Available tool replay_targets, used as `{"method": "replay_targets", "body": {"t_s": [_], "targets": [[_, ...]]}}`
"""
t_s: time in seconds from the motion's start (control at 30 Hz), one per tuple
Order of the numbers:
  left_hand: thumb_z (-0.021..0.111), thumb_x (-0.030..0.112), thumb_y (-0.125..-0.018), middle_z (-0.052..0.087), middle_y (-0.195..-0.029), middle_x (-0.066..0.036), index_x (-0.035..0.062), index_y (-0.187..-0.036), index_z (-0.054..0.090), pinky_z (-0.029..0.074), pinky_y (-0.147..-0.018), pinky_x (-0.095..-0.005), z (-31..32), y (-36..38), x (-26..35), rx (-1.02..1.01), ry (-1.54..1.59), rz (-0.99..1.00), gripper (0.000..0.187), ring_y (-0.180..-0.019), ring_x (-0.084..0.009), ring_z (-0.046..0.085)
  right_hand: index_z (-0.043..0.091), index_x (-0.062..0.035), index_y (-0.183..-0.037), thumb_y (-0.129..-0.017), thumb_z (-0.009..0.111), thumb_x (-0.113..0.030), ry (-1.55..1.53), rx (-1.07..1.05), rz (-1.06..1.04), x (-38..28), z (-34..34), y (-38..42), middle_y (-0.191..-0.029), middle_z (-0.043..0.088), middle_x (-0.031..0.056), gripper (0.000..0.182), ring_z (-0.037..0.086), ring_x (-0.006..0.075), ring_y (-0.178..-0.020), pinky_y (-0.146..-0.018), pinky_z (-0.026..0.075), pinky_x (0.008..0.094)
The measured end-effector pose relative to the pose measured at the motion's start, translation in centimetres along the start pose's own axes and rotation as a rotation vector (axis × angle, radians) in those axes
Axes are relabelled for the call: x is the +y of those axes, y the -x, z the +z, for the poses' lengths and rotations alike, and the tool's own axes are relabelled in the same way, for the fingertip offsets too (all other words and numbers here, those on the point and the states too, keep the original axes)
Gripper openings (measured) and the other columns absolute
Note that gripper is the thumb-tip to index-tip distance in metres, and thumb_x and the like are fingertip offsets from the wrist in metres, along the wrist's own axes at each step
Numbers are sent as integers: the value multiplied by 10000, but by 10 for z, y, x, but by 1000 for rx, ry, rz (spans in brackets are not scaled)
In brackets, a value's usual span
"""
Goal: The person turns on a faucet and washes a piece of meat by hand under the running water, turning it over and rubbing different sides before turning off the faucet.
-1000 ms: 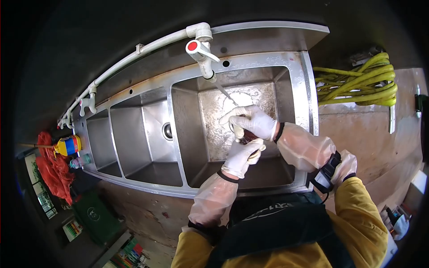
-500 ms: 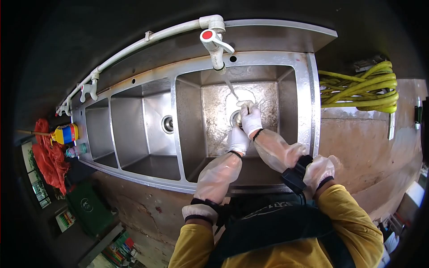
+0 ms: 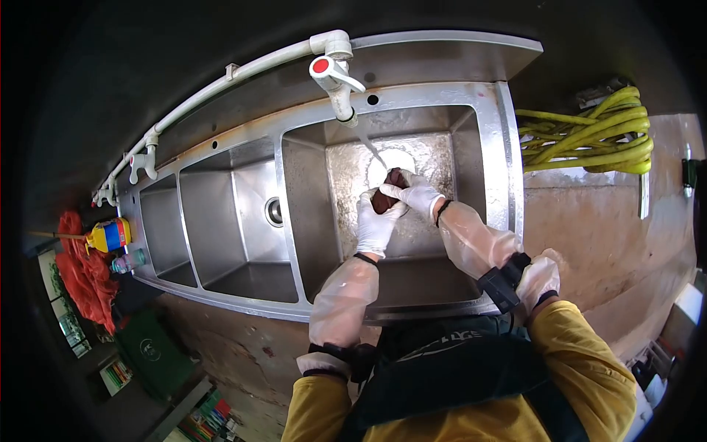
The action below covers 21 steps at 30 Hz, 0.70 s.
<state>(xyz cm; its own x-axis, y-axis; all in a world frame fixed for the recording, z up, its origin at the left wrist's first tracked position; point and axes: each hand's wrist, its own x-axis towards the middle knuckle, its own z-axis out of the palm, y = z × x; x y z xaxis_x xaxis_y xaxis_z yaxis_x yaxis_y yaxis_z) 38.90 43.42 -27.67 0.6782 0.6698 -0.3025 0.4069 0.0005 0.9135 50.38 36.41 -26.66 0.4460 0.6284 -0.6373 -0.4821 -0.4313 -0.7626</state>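
Observation:
Both of my hands are in white gloves over the right-hand sink basin (image 3: pixel 431 228). A dark reddish-brown lump (image 3: pixel 382 202) is between them, its exact kind unclear. My left hand (image 3: pixel 375 225) cups it from below and the left, fingers curled round it. From the right, my right hand (image 3: pixel 416 196) presses fingers and thumb on its upper part. Water runs from the white tap (image 3: pixel 339 92) with a red cap, in a thin stream (image 3: pixel 374 151) that falls just beyond the lump. The basin's drain is hidden behind my hands.
Two more steel basins (image 3: pixel 213 214) extend leftward under a white pipe (image 3: pixel 243 70) with more taps. A yellow bottle (image 3: pixel 109 236) and red netting (image 3: pixel 79 269) are at the far left. A coiled yellow hose (image 3: pixel 607 140) hangs right of the sink.
My hands have risen from near the drain, the left moving slightly left. The dark reddish-brown lump now shows between them; earlier a pale thing showed at my right fingertips. The view has shifted slightly.

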Motion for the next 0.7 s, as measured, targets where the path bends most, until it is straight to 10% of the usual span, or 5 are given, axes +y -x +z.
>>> {"method": "replay_targets", "body": {"t_s": [0.13, 0.27, 0.7], "targets": [[659, 175, -824, 605, -957, -71, 26, -1083, 536, 495, -697, -250, -25, -6, 37, -87, 432, -260, 324, -819, -121, 581, 509, -71, -1202, -821, 653, -176, -249, -149, -259, -1, -13, -1, -998, 612, 26, 421, 575, 95, -825, -705, 484, 235], [558, 88, -871, 605, -1035, -130, 23, -1126, 532, 541, -728, -344, -35, -13, 42, -79, 974, -535, 264, -854, -238, 624, 480, -59, -1240, -788, 662, -101, -272, -259, -132, -18, -27, 4, -1069, 594, 39, 489, 556, 130, -961, -852, 446, 277], [536, 56, -879, 587, -1102, -91, 27, -1188, 512, 464, -881, -345, -58, -39, 70, -72, 980, -317, 311, -987, -203, 576, 629, -44, -1058, -854, 618, -244, 62, -179, -293, -42, -31, -21, -977, 645, 70, 286, 570, 135, -903, -827, 443, 279]]}}
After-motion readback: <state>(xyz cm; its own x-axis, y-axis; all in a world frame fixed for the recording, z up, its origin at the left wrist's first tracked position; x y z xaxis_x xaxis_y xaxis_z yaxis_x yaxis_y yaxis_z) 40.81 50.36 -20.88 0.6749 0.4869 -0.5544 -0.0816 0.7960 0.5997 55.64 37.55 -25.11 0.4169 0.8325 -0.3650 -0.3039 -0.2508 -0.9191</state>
